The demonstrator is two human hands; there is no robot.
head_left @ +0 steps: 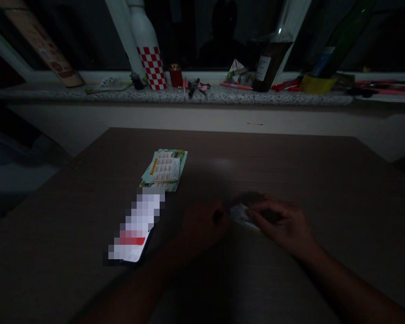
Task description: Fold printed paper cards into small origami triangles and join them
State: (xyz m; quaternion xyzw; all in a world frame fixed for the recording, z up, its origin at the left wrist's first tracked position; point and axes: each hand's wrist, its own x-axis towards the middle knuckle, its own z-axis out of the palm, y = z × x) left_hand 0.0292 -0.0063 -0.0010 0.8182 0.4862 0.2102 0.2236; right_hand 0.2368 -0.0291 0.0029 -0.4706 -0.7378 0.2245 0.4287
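On the worktop [354,180], the right hand's [288,221] fingers pinch a small slip [239,213]; the left hand [202,225] curls just beside it. Toward the left edge lies a lit phone [137,227], with cards [164,167] beyond, nearer the far edge. Past that edge, a sill [219,97] bears a checkered bottle [151,63].

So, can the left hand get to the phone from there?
Probably yes: the phone lies on the table, to the left of the left hand, and I see nothing standing between them.
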